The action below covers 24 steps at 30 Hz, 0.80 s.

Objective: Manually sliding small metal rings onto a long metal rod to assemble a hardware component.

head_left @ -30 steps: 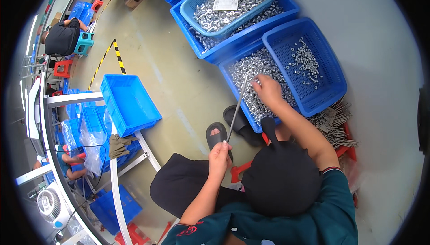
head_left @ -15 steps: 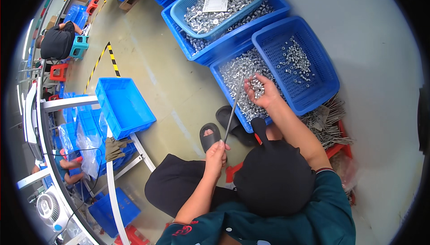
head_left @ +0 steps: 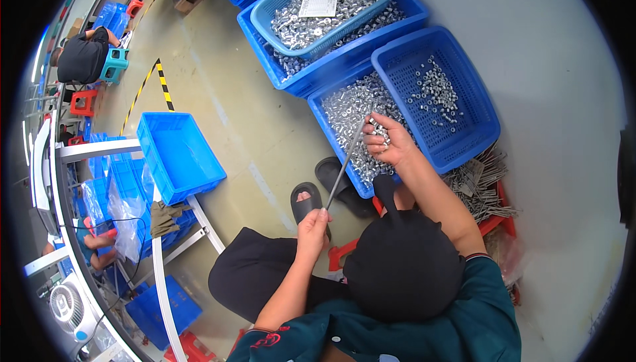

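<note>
Over the bin (head_left: pixel 331 123), both grips pinch a rod (head_left: pixel 344 170).

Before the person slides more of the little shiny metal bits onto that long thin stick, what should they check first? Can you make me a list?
1. Left hand grips the lower end of the thin rod: ok.
2. Right hand holds small metal pieces at the rod's upper end: ok.
3. Rod's upper end sits over the blue crate of metal pieces, so dropped bits should fall back in: ok.
4. How many pieces are already on the rod: cannot tell, too small to see.
5. Plenty of pieces left in the crate: ok.
6. Mesh basket beside it has room: ok, it holds only a small heap.
</note>
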{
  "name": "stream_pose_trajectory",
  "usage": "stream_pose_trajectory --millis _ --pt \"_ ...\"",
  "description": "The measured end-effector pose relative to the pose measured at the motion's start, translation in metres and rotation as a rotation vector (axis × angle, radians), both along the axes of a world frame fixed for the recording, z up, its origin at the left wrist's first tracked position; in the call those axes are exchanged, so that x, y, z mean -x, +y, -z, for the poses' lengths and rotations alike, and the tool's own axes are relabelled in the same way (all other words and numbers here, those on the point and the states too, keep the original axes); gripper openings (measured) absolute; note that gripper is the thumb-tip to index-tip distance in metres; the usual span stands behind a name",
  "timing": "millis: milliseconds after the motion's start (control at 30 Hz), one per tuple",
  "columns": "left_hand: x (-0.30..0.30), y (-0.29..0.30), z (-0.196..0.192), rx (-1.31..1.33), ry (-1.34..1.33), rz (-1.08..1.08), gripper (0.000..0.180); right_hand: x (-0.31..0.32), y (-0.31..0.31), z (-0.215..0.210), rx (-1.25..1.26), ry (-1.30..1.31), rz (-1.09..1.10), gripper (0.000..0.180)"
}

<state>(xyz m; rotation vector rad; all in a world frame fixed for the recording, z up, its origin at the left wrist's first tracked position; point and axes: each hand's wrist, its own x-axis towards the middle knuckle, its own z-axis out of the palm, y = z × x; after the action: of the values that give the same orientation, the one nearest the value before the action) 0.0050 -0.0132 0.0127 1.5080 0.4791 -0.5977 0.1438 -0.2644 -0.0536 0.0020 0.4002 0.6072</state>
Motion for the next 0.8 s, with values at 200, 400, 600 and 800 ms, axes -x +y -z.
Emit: stream_pose_trajectory --millis 200,400,600,800 --pt "0.002 0.008 0.010 -0.236 -0.235 0.074 0.025 -0.005 0.000 -0.009 0.042 -0.026 -0.049 0.019" --pt "0.001 0.015 -0.001 -0.385 -0.243 0.123 0.019 -0.007 -0.004 -0.021 0.215 0.013 -0.154 0.015" --pt "0.006 0.017 0.010 -0.508 -0.446 0.111 0.017 -0.010 0.000 -0.041 0.255 -0.023 -0.281 0.014" --pt "0.009 0.006 0.033 -0.143 -0.321 0.050 0.025 0.000 0.010 -0.054 0.290 -0.093 -0.128 0.025"
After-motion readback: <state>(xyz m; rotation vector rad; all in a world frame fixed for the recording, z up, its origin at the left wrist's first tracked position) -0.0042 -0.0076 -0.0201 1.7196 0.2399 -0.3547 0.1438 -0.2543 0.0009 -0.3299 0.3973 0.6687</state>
